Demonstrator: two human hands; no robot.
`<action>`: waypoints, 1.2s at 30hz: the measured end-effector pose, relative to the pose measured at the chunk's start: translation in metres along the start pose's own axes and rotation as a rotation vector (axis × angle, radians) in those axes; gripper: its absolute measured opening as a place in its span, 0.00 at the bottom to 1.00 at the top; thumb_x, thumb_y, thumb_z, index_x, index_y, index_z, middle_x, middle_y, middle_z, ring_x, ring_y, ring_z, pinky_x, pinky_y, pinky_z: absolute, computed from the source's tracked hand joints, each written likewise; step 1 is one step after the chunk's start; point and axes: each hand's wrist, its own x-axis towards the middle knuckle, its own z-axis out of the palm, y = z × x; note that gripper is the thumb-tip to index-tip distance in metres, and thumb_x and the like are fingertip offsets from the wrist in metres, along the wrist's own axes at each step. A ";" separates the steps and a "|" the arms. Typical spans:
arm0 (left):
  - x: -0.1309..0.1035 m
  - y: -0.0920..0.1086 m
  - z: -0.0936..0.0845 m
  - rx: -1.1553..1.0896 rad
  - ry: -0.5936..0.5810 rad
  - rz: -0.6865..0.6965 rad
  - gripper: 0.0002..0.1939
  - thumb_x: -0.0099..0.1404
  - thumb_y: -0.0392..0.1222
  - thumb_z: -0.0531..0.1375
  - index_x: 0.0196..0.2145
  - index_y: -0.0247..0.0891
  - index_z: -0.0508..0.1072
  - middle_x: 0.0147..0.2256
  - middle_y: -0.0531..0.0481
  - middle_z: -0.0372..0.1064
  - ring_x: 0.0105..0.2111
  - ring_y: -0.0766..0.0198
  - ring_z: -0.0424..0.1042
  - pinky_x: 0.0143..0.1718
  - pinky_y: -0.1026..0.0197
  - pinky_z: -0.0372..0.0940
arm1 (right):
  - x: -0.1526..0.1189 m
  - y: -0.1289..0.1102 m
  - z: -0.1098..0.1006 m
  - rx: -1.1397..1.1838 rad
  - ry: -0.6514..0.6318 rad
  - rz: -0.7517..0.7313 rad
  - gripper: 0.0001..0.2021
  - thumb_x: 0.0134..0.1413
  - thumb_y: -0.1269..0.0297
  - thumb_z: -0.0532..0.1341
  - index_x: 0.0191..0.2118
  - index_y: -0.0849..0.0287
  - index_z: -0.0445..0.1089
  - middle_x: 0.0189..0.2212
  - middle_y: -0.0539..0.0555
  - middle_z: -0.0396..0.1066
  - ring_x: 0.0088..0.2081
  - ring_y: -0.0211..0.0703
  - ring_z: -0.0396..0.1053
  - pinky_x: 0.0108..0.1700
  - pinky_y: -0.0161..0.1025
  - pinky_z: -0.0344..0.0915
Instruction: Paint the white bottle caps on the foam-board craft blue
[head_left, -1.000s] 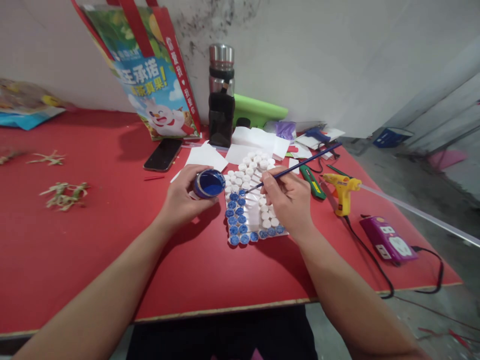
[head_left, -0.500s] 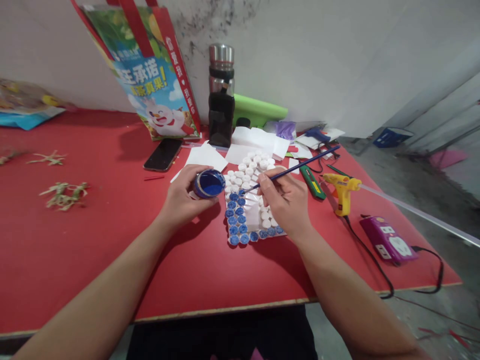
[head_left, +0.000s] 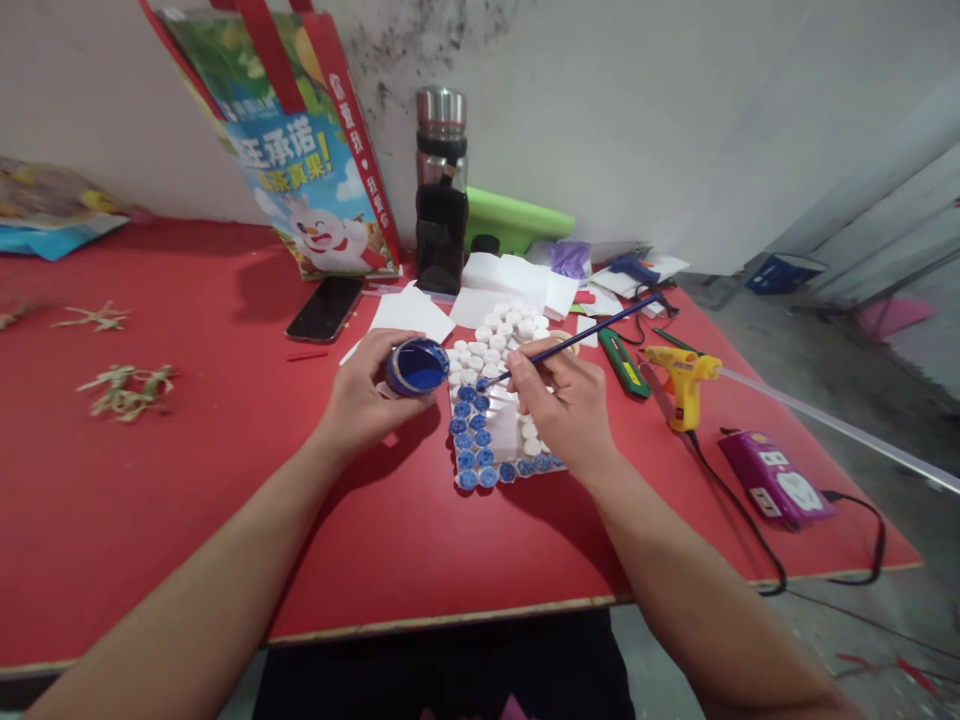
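Your board (head_left: 504,432) lies flat at 12 o'clock, blue and white discs (head_left: 466,480) on it. Blue-paint jar (head_left: 418,368): open, tilted, board's 10 o'clock. Brush (head_left: 609,323) slanted, handle toward 2.

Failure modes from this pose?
Spill: the left hand holds the open paint jar tilted, right beside the piece, so paint might run over its rim.
Stray paint: the brush has its tip at the blue discs, with white discs close by.
Smudge: the right hand is low over the piece and might brush any wet paint.
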 end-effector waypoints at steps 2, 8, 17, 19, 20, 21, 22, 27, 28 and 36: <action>0.000 0.000 0.000 0.009 0.003 0.013 0.29 0.58 0.44 0.77 0.57 0.44 0.78 0.58 0.43 0.78 0.59 0.44 0.78 0.64 0.41 0.73 | 0.001 0.001 -0.002 -0.032 0.028 0.021 0.12 0.70 0.60 0.64 0.32 0.55 0.73 0.24 0.47 0.73 0.24 0.35 0.69 0.29 0.37 0.64; 0.000 0.000 0.000 0.012 0.005 0.029 0.29 0.58 0.44 0.77 0.57 0.43 0.78 0.58 0.44 0.78 0.59 0.45 0.78 0.64 0.43 0.73 | 0.003 0.002 -0.004 0.010 0.059 0.076 0.11 0.69 0.58 0.64 0.33 0.54 0.74 0.24 0.48 0.74 0.25 0.37 0.71 0.30 0.38 0.66; 0.001 0.001 0.001 -0.006 0.003 0.025 0.29 0.58 0.43 0.77 0.56 0.43 0.79 0.57 0.44 0.78 0.58 0.46 0.78 0.63 0.43 0.73 | 0.003 0.001 -0.004 -0.010 0.049 0.062 0.11 0.69 0.59 0.64 0.34 0.54 0.74 0.24 0.48 0.74 0.25 0.36 0.70 0.30 0.39 0.66; 0.001 0.001 0.001 -0.001 0.008 0.018 0.29 0.58 0.43 0.77 0.56 0.43 0.79 0.58 0.43 0.78 0.58 0.45 0.78 0.63 0.42 0.73 | 0.002 0.001 -0.003 0.003 0.030 0.062 0.11 0.69 0.58 0.64 0.33 0.54 0.74 0.24 0.47 0.73 0.24 0.35 0.68 0.29 0.39 0.66; 0.001 0.001 0.001 0.001 0.010 0.015 0.29 0.58 0.43 0.77 0.56 0.43 0.79 0.58 0.43 0.78 0.58 0.45 0.78 0.63 0.42 0.73 | 0.002 0.001 -0.003 -0.004 0.023 0.059 0.12 0.69 0.58 0.63 0.33 0.54 0.73 0.24 0.47 0.73 0.24 0.35 0.68 0.28 0.39 0.65; 0.000 0.001 0.001 0.002 0.012 0.013 0.29 0.58 0.43 0.77 0.57 0.43 0.79 0.58 0.43 0.78 0.58 0.45 0.78 0.64 0.42 0.73 | 0.002 0.001 -0.003 -0.018 0.021 0.057 0.12 0.69 0.59 0.63 0.32 0.54 0.73 0.24 0.48 0.73 0.24 0.35 0.67 0.28 0.38 0.65; 0.000 0.000 0.001 0.001 0.014 0.015 0.29 0.58 0.43 0.77 0.57 0.43 0.79 0.58 0.44 0.78 0.58 0.45 0.78 0.64 0.42 0.73 | 0.002 0.001 -0.004 -0.034 0.028 0.054 0.12 0.69 0.59 0.63 0.32 0.54 0.73 0.24 0.48 0.73 0.24 0.35 0.67 0.28 0.38 0.64; 0.001 0.000 0.000 -0.001 0.012 0.031 0.29 0.58 0.43 0.77 0.56 0.43 0.79 0.58 0.44 0.78 0.58 0.45 0.78 0.64 0.42 0.72 | 0.002 0.001 -0.005 -0.013 0.075 0.067 0.11 0.69 0.59 0.64 0.33 0.54 0.74 0.24 0.48 0.74 0.25 0.36 0.69 0.27 0.38 0.64; 0.001 0.000 0.000 -0.001 0.013 0.032 0.29 0.58 0.43 0.77 0.56 0.43 0.79 0.58 0.43 0.78 0.59 0.45 0.78 0.64 0.42 0.72 | 0.002 0.001 -0.005 0.013 0.064 0.079 0.11 0.69 0.59 0.64 0.33 0.54 0.74 0.24 0.47 0.74 0.24 0.35 0.69 0.27 0.38 0.64; 0.000 0.001 0.001 -0.001 0.014 0.002 0.30 0.58 0.44 0.77 0.57 0.43 0.79 0.58 0.43 0.78 0.58 0.44 0.78 0.64 0.41 0.72 | 0.004 0.004 -0.004 0.005 0.066 0.109 0.12 0.69 0.59 0.64 0.32 0.54 0.74 0.24 0.48 0.74 0.25 0.35 0.70 0.27 0.37 0.64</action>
